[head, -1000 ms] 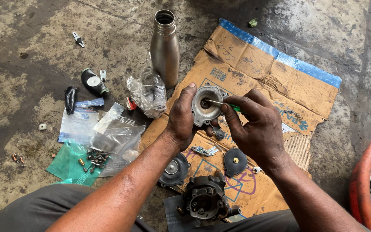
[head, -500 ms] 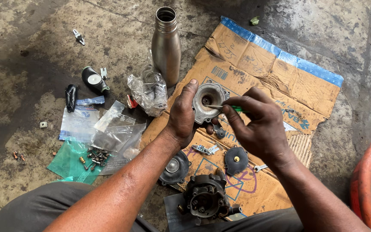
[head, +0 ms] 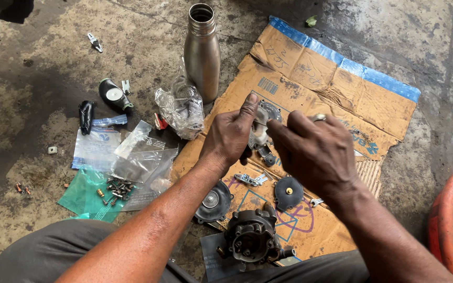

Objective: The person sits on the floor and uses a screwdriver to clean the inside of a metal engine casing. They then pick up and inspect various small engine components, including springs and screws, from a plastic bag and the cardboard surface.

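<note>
My left hand [head: 230,137] grips a round grey metal cover [head: 263,121] above the cardboard, thumb up along its left rim. Its face is tilted toward my right hand [head: 315,153]. That hand wears a ring, shows its back to the camera and has its fingertips against the cover's right side. The thin green-handled screwdriver it held a moment ago is hidden beneath its fingers. Below the hands on the cardboard lie two black diaphragm discs [head: 213,202] [head: 288,193] and a dark cast regulator body [head: 251,240].
A flattened cardboard sheet [head: 336,78] with a blue edge lies on stained concrete. A steel bottle [head: 202,50] stands at the back. Crumpled clear bags [head: 180,107], a green bag with several screws [head: 112,189] and small black parts [head: 112,95] lie to the left. An orange hose [head: 444,209] curves at the right.
My right hand has turned over so its back faces the camera, hiding the screwdriver. The cover has tilted from face-up to edge-on in my left hand.
</note>
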